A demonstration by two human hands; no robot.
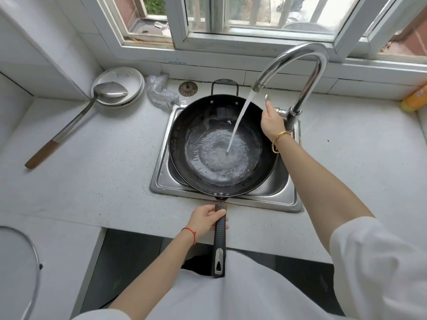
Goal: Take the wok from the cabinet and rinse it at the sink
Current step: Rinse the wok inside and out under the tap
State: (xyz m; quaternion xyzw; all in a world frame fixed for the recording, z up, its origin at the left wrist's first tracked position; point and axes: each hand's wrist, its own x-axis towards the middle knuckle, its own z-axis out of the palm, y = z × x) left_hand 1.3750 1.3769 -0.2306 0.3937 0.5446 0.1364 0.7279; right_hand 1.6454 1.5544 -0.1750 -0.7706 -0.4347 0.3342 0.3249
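Head view: the wok [221,146] sits over the sink [161,181], water from the faucet [300,65] pooling inside. Left hand [205,221] is clenched around the wok's handle [220,236]; right hand [272,123] reaches the tap lever, grip unclear. Best to hold the handle steady and tilt gently so water sweeps all sides.

Wok [221,144] sitting in sink [280,192], under faucet [298,65] at right. Plates [120,87], ladle [76,125] lying left on counter [92,181]; scrubber [160,92], strainer [188,88] behind sink.
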